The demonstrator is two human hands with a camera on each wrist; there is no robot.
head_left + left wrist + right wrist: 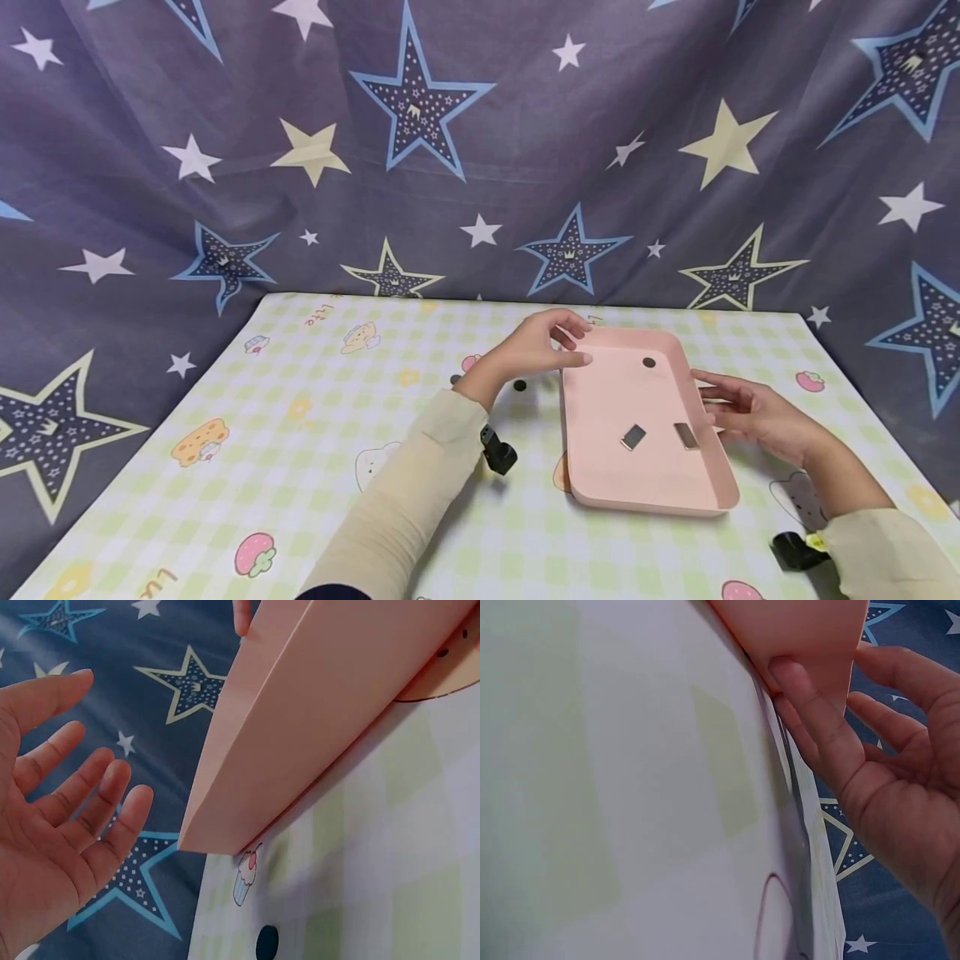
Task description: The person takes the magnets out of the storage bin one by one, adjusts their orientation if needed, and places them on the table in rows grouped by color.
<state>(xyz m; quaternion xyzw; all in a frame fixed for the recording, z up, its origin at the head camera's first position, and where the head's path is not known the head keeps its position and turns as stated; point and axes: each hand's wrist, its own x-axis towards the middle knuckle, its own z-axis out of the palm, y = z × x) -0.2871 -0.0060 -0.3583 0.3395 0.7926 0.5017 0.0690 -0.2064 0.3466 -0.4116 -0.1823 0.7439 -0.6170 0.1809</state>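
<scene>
A shallow pink tray (pixel 637 503) lies on the checked cloth. Inside it are a dark round disc (pixel 648 362) and two small flat rectangular pieces, one dark-faced (pixel 633 437) and one brownish (pixel 686 436). My left hand (pixel 543 343) is by the tray's far left corner; in the left wrist view the left hand (pixel 67 802) has loosely spread fingers, apart from the tray wall (pixel 300 712). Along the right side, my right hand (pixel 757 417) touches the outer wall with its fingers (pixel 810 712), none of them wrapped round it.
Another dark disc (pixel 520 385) lies on the cloth left of the tray, and one more (pixel 455 379) shows partly behind the left wrist. Black wrist devices (pixel 498 452) hang at both cuffs. A star-patterned curtain (pixel 480 167) rises behind the table.
</scene>
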